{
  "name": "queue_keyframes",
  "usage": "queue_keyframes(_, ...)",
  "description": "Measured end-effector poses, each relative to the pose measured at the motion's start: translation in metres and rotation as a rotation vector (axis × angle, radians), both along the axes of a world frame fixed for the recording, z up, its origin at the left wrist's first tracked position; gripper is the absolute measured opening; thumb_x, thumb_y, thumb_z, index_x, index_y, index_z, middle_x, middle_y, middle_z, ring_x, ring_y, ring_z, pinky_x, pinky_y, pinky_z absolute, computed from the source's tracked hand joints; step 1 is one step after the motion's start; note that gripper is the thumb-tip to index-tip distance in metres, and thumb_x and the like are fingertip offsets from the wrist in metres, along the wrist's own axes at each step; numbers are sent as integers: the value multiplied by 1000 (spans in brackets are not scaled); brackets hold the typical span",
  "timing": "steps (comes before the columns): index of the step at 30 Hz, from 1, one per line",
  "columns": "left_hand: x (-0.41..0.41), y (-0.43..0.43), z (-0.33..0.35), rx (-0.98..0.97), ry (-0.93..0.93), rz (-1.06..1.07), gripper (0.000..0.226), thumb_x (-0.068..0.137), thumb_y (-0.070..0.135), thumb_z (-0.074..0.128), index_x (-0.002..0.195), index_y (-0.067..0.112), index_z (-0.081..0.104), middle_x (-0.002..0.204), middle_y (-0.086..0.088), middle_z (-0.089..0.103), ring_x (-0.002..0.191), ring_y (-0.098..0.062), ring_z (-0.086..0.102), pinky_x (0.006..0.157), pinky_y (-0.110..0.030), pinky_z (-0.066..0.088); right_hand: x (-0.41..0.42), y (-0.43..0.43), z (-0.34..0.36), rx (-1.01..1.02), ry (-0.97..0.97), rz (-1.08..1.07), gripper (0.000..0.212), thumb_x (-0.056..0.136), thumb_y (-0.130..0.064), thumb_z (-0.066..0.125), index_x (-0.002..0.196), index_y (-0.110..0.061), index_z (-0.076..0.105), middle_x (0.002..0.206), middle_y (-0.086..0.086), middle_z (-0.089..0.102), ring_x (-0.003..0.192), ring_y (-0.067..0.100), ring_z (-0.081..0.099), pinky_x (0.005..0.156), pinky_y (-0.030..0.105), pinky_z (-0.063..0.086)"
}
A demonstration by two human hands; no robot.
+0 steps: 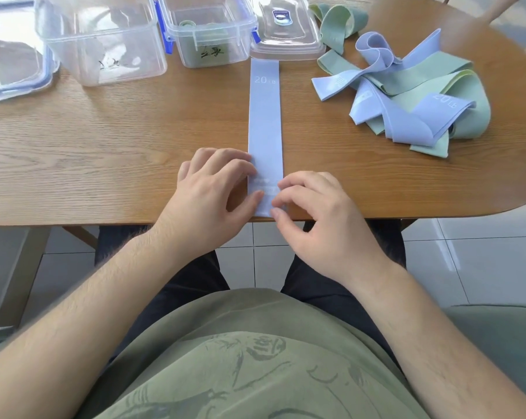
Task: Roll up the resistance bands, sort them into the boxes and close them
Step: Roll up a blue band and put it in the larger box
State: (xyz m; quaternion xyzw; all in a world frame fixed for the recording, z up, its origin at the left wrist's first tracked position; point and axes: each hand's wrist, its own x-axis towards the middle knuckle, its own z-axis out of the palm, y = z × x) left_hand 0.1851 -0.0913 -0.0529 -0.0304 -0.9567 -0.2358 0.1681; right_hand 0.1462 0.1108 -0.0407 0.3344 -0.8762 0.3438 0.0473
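A long pale-blue elastic resistance band (264, 116), printed "20 LB" near its far end, lies flat and straight on the oval wooden worktop (119, 140); it runs from the near edge up to a clear plastic lid (285, 31) at the back. The left hand (216, 189) sits at the band's near left edge, its fingers (240, 166) curled onto the fabric and its thumb pressed on it, gripping that edge. The right hand (316, 216) meets it from the other side; its bent fingertips seem to pinch the band's near right corner, though the hand hides part of the grip. At the back left stands a large clear plastic box (104, 46); just beside it is a smaller clear plastic box with blue latches (208, 31), holding a rolled green band (187, 24); at the far left lies a blue-rimmed clear lid (10, 62). Well to the right of the flat band, a loose pile of blue and green bands (406, 98) rests on the worktop.
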Motion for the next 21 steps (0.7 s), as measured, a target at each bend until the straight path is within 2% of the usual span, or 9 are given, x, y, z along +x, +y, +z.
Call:
queue_keyframes(3,3,0,3,-9,63,-64,21,94,35,63,104,17,66,127,5,59,119,-25,49,95,-44,41,-2,4,-1,8,33,24,4,92,-19,72,90,-16,75,110,-5,66,108,15,54,93,25,45)
queue_keyframes(5,9,0,4,-8,130,-192,14,95,27,68,96,13,67,117,2,61,112,-25,53,89,-47,44,-2,4,-1,17,37,30,6,93,-19,72,90,-15,75,110,-5,67,109,16,54,92,27,46)
queue_keyframes(8,19,5,0,-86,165,-320,14,96,28,68,90,15,70,102,4,63,101,-19,58,82,-34,41,-1,5,0,36,48,41,7,93,-20,71,93,-16,76,111,-5,67,109,17,54,92,29,46)
queue_keyframes(11,23,4,-8,-112,185,-313,14,95,27,69,86,16,71,100,4,66,98,-18,62,80,-27,37,0,6,0,48,75,48,8,95,-21,70,96,-16,76,113,-5,68,109,18,55,90,33,49)
queue_keyframes(14,23,1,-8,-70,207,-305,10,94,22,71,91,12,70,94,3,69,88,-22,66,75,-37,47,0,8,-1,63,112,74,10,95,-20,69,102,-16,76,115,-5,69,108,18,57,89,38,50)
queue_keyframes(17,23,-1,-5,-28,187,-279,9,95,20,70,98,11,67,86,5,67,79,-21,60,71,-41,46,1,9,-2,81,145,85,7,92,-19,72,97,-17,75,116,-5,70,108,20,59,87,42,49)
queue_keyframes(21,19,-1,-2,15,134,-285,9,96,22,69,92,14,70,74,9,56,71,-16,48,67,-40,44,-1,9,0,101,151,93,4,92,-20,72,93,-17,75,112,-6,69,106,20,58,85,43,49)
